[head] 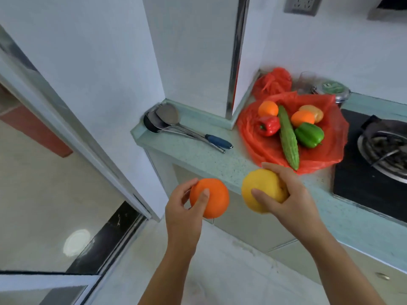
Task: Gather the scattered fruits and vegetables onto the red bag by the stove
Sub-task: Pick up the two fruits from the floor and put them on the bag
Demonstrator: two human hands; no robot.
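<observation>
My left hand [184, 213] grips a large orange [212, 195] in the air, in front of the counter's edge. My right hand [286, 194] holds a yellow fruit [261, 188] just over the counter's front edge, a short way before the red bag [248, 126]. The bag lies spread on the counter beside the stove. On it rest two small oranges [268, 108] [302, 118], a red pepper [268, 125], a long green bitter gourd [288, 137], a green pepper [309, 134] and a potato [315, 111].
Metal ladles [167, 119] with a blue handle lie on the pale green counter [198, 157] left of the bag. A black gas stove [361, 172] with a burner sits to the right. A red mesh bundle [273, 81] and a metal jar [333, 89] stand behind the bag against the wall.
</observation>
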